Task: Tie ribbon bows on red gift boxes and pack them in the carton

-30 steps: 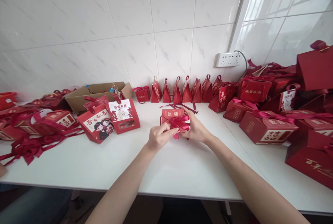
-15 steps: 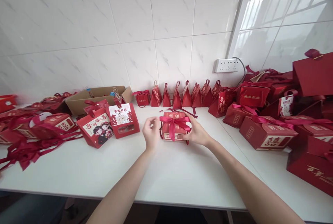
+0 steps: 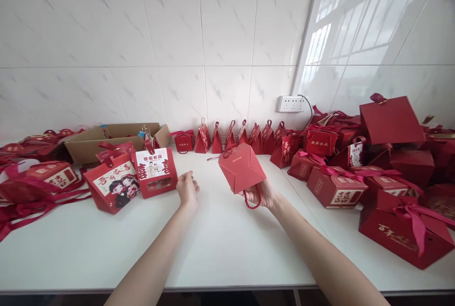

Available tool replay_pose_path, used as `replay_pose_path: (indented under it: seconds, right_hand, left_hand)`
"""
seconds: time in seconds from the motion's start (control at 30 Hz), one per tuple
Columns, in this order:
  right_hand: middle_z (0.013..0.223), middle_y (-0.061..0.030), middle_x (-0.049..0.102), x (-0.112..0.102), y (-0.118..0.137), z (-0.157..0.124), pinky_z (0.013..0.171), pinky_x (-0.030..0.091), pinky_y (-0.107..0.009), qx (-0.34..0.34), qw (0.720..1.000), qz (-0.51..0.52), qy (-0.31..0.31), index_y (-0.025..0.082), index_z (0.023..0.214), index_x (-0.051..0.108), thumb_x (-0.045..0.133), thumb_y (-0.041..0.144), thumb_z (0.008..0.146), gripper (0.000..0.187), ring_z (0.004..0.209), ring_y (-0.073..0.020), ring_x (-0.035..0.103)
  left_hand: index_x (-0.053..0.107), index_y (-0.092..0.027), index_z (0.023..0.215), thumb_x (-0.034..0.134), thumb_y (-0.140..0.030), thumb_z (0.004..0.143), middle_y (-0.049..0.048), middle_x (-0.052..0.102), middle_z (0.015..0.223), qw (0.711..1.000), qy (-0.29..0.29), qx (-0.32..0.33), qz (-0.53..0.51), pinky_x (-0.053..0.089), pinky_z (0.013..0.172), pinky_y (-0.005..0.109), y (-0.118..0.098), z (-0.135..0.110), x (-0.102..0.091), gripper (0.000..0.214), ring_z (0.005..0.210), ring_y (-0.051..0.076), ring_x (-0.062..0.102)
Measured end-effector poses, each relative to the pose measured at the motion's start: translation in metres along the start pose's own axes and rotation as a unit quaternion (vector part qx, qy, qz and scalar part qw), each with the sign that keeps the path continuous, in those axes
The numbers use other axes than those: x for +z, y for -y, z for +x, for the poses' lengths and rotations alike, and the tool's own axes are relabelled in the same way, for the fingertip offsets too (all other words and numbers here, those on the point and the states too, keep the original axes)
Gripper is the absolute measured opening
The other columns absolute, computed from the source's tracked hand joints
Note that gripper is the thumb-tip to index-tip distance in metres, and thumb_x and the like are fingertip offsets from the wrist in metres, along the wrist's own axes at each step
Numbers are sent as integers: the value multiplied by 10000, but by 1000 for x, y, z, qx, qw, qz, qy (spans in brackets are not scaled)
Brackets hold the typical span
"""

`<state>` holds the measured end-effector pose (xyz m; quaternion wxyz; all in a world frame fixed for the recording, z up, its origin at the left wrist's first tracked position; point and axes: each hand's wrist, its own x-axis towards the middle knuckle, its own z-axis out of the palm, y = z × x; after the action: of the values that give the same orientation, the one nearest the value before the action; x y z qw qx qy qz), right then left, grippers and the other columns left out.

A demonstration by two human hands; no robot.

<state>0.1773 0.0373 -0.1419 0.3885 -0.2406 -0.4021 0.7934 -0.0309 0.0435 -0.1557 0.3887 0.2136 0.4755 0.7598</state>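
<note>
My right hand (image 3: 263, 196) grips a small red gift box (image 3: 242, 169) from below and its right side, raised over the white table. The box is tilted, so a plain face with folded flaps and a small line of print shows. A twisted red cord handle (image 3: 253, 202) loops down beside my fingers, and more cord shows at the box's upper left edge. Apart from the box, to its left, my left hand (image 3: 187, 190) is curled closed with nothing visible in it. It is nearest to an upright red gift bag (image 3: 155, 173) with a white printed panel.
Several small triangular red boxes (image 3: 231, 138) stand in a row along the tiled wall. Red gift boxes with ribbons (image 3: 336, 187) are piled at right; others (image 3: 53, 178) lie at left. An open cardboard box (image 3: 85, 147) stands behind the left ones. A power strip (image 3: 292, 103) is on the wall.
My right hand has lifted the gift box off the table and tipped it, turning its ribbon bow out of sight. My left hand has moved away from it to the left. The view has shifted.
</note>
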Motion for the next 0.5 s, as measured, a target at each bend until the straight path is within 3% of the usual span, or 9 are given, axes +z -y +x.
replay_pose_path:
  seconds: [0.1, 0.17, 0.2, 0.27, 0.33, 0.4, 0.5]
  right_hand:
    - [900, -113, 638, 1, -3, 2, 650, 558, -369, -41, 994, -88, -48, 194, 1059, 529, 428, 717, 741, 621, 855, -252, 646]
    - [1070, -129, 597, 2, -5, 3, 787, 540, -434, -176, 956, -206, -115, 204, 1117, 497, 522, 693, 695, 646, 991, -281, 602]
    - [1163, -134, 549, 2, -6, 2, 867, 505, -465, -265, 910, -285, -144, 213, 1162, 467, 605, 656, 650, 692, 1069, -298, 558]
    - [1276, -144, 442, 1, -5, 1, 979, 419, -505, -414, 776, -443, -172, 227, 1254, 384, 740, 549, 566, 840, 1183, -324, 456]
    - [1295, -157, 387, 0, -3, -2, 1021, 364, -536, -482, 660, -550, -174, 236, 1321, 296, 771, 490, 565, 928, 1227, -337, 396]
    - [1294, -158, 365, 0, 1, -10, 1022, 359, -545, -503, 600, -595, -182, 257, 1358, 225, 737, 471, 638, 909, 1238, -336, 380]
    - [1323, -149, 328, -3, 5, -43, 1016, 374, -529, -510, 560, -616, -217, 287, 1380, 168, 714, 442, 689, 894, 1257, -335, 360]
  left_hand:
    - [378, -194, 648, 573, -263, 587, -107, 317, 528, 1000, 15, -3, 13, 159, 338, 165, 1, -1, 1, 215, 350, 10, 244]
    - [392, -193, 647, 571, -269, 597, -109, 315, 509, 1000, 22, -1, 23, 158, 339, 166, 2, -1, 2, 201, 348, 14, 242]
    - [398, -193, 647, 571, -275, 604, -110, 314, 499, 999, 24, 3, 28, 159, 339, 165, 3, -1, 2, 196, 348, 17, 244]
    - [409, -192, 647, 573, -284, 623, -111, 310, 479, 999, 26, 12, 41, 165, 340, 164, 4, 0, 3, 189, 349, 23, 249]
    - [423, -190, 647, 574, -280, 647, -112, 304, 458, 998, 26, 21, 57, 177, 339, 164, 4, 2, 1, 175, 346, 32, 262]
    - [439, -184, 650, 567, -258, 682, -110, 306, 445, 996, 23, 31, 74, 190, 336, 167, 1, 5, -3, 151, 340, 40, 276]
    - [478, -160, 674, 562, -200, 750, -95, 355, 470, 994, 23, 48, 98, 231, 341, 167, -3, 5, -6, 120, 354, 45, 311]
